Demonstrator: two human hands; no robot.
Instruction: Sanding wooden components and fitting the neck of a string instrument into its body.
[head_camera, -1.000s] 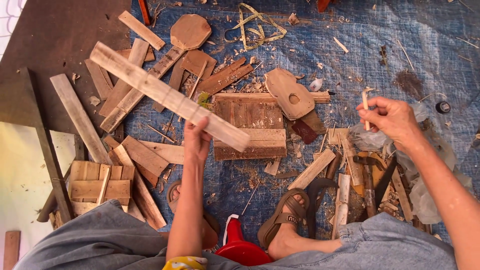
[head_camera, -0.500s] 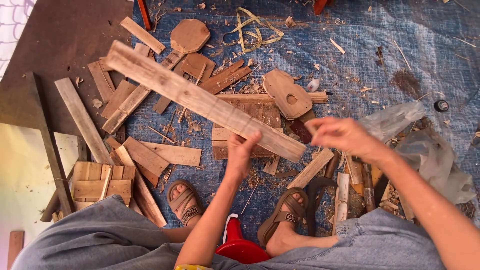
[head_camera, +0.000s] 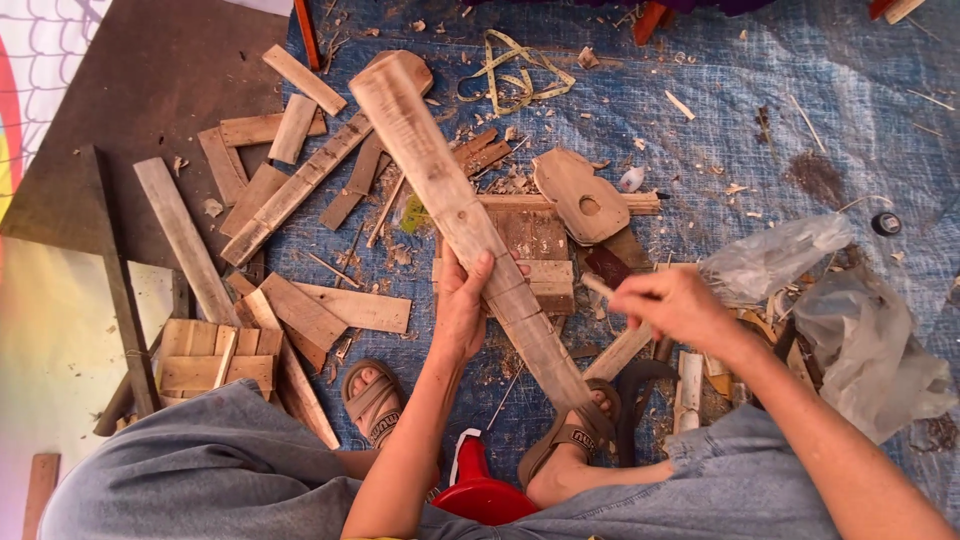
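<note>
The person sat low over a blue tarp (head_camera: 760, 110) strewn with offcuts and shavings. The left hand (head_camera: 465, 305), just left of the frame's centre, gripped a long pale wooden slat (head_camera: 450, 205), fingers curled behind it and the thumb pressed across its face. The slat ran diagonally from the upper middle of the frame down to lower centre, where its near end rested by the sandalled right foot (head_camera: 575, 435).

The right hand (head_camera: 680, 305), right of centre, was motion-blurred; its fingers seemed pinched on a short thin stick (head_camera: 600, 286), perhaps a pencil or small tool, whose tip pointed toward the slat without touching it.

Judging by this, the step in hand was steadying the slat for marking or working along its face. The next move would call for a firm left grip, so the slat did not roll, and a careful bringing of the stick's tip onto the wood near the thumb.

Around them lay a stack of short boards (head_camera: 530, 255) under the slat, a cut-out wooden shape with a hole (head_camera: 580, 195) above the right hand, loose planks at the left, and crumpled clear plastic bags (head_camera: 860, 330) at the right.
</note>
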